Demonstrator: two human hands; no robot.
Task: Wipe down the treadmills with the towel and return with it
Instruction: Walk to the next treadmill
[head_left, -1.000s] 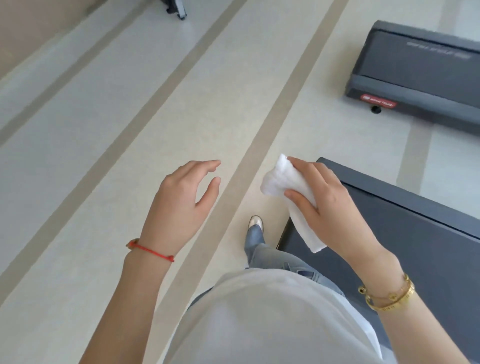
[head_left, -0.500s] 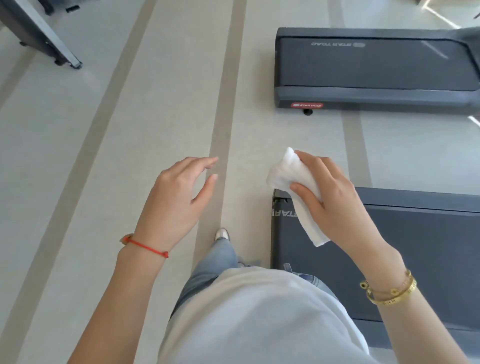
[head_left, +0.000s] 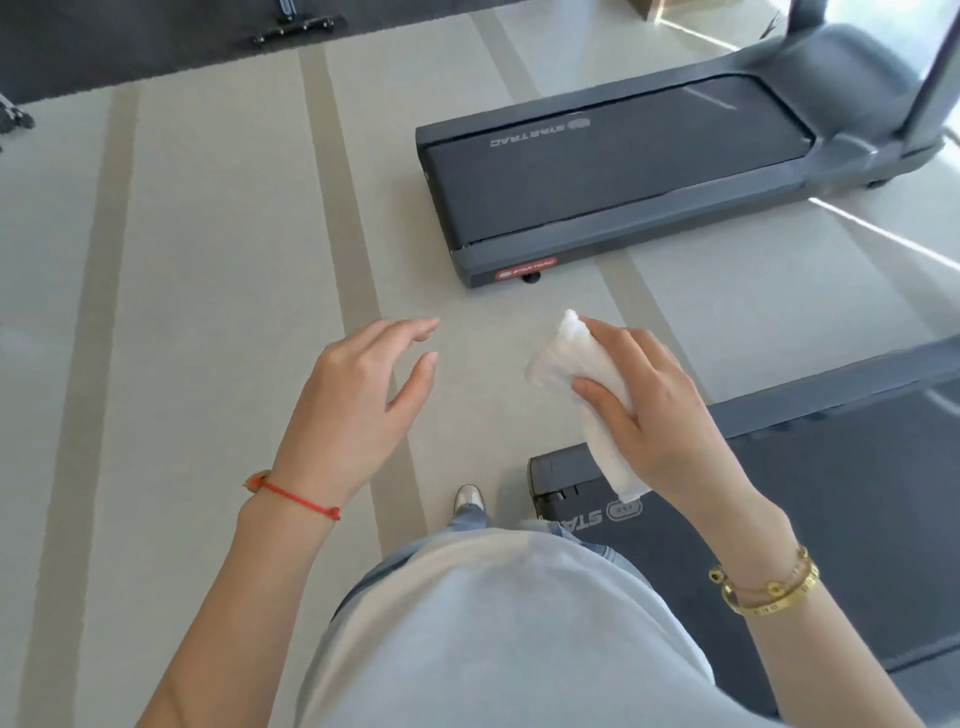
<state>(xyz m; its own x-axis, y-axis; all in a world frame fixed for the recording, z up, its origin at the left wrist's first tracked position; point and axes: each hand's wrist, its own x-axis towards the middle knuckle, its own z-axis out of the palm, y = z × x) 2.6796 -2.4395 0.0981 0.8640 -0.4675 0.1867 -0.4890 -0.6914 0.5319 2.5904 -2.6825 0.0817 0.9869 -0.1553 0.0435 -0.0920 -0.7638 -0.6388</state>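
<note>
My right hand (head_left: 644, 410) grips a folded white towel (head_left: 569, 358) in mid-air, above the rear corner of the near grey treadmill (head_left: 857, 499) at the lower right. My left hand (head_left: 358, 400) hovers empty with fingers apart over the floor, level with the right hand. A second grey treadmill (head_left: 613, 176) lies further ahead at the upper right, its belt and rear end cap fully in view, its uprights rising at the top right corner.
Pale floor (head_left: 208, 312) with darker stripes spreads to the left and between the two treadmills. A dark mat (head_left: 130, 41) with equipment feet (head_left: 298, 28) runs along the top left. My shoe (head_left: 469, 499) stands beside the near treadmill.
The view has swung to the right: the far treadmill now shows its whole deck and uprights. Both hands keep the same pose, the towel still held in the right.
</note>
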